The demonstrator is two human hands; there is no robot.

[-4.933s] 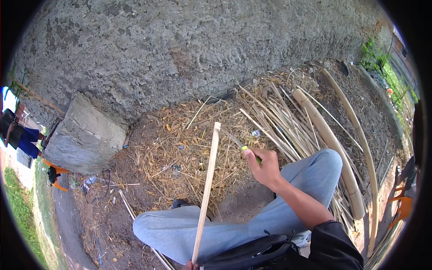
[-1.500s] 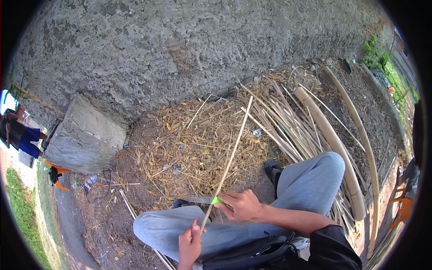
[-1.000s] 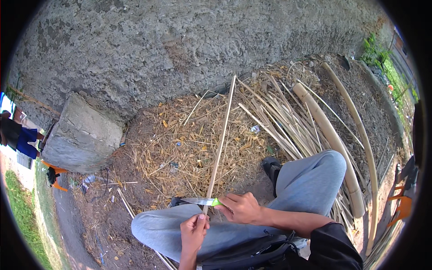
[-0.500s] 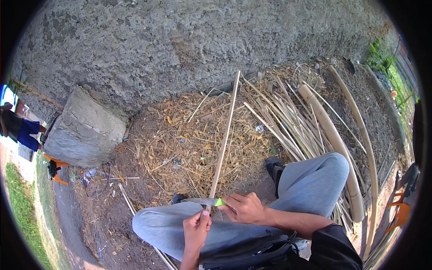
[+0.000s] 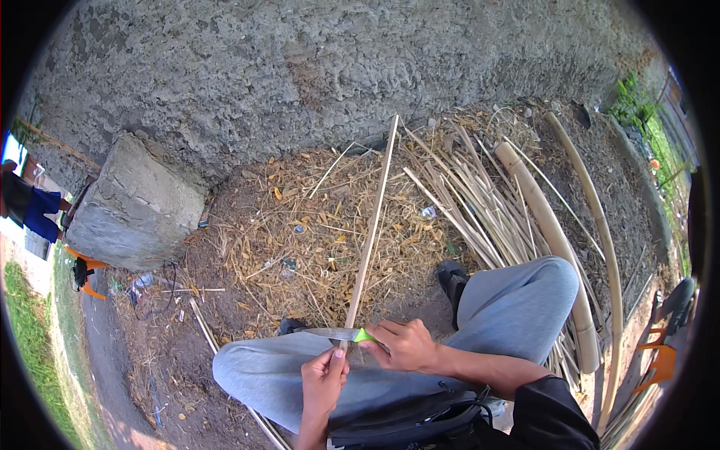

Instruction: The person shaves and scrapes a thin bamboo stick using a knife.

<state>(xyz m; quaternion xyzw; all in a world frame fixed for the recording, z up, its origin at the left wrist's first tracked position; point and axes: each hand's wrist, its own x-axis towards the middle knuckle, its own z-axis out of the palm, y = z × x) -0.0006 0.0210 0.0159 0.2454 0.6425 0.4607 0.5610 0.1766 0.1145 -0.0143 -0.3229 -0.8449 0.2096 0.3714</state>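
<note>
A long pale bamboo strip [image 5: 373, 225] runs from my lap away toward the wall. My left hand [image 5: 324, 379] pinches its near end between thumb and fingers. In my right hand [image 5: 407, 346] is a knife [image 5: 330, 333] with a bright green handle, its fingers wrapped round the grip. The blade points left and lies across the strip, just beyond my left thumb. Whether the edge has bitten into the bamboo is too small to tell.
Split bamboo strips [image 5: 472, 202] lie piled at the right, beside a thick bamboo pole [image 5: 547, 217] and a longer curved one [image 5: 596, 217]. A concrete block [image 5: 139, 202] stands left against the rough wall [image 5: 337, 67]. Shavings and dry leaves [image 5: 300, 240] cover the ground. A person [image 5: 34, 206] is at far left.
Both hands keep their grips, and the knife stays across the strip near my left thumb. The whole view has shifted slightly.
</note>
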